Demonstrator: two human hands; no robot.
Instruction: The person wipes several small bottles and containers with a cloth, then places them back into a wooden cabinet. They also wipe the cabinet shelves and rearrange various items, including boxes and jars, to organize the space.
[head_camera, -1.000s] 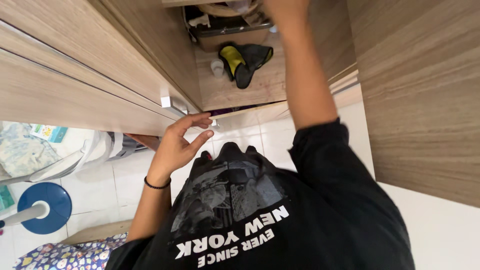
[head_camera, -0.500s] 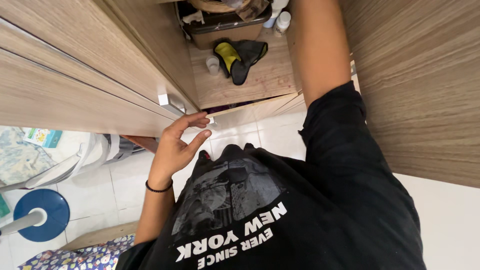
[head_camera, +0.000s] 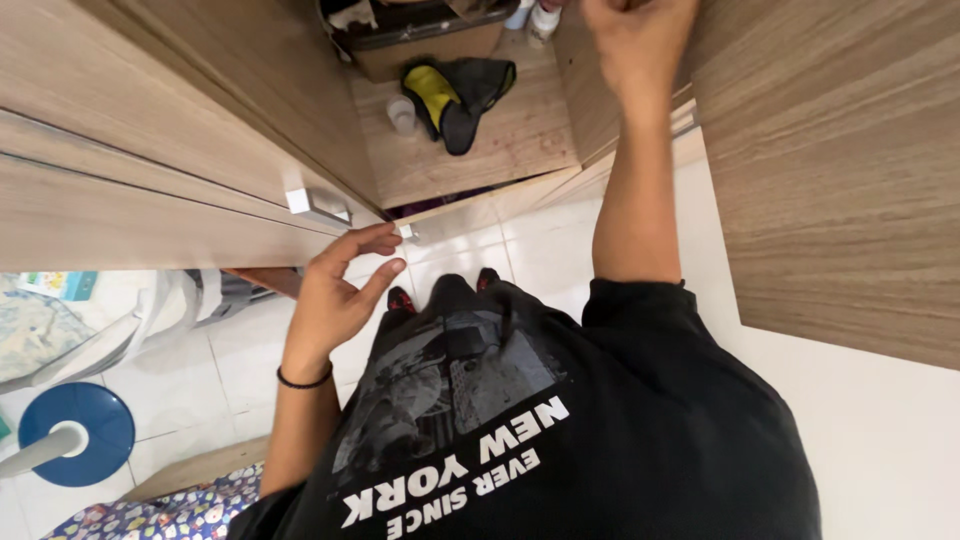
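Observation:
I stand at an open wooden cupboard and look down my black printed shirt. My left hand is at waist height with its fingers spread; the fingertips lie against the edge of the left cupboard door, beside a small silver knob and below a silver handle. My right hand is raised with curled fingers at the inner edge of the right wooden panel; whether it holds anything is hidden. On the cupboard shelf lie a black-and-yellow cloth item and a small white cup.
A dark box with loose things and two white bottles stand at the back of the shelf. Below are a white tiled floor, a blue round stool base, patterned fabric and pale cloth at the left.
My right hand has come down into view at the top, beside the right panel. The view has shifted, showing more of the shelf. My left hand has stayed at the door edge.

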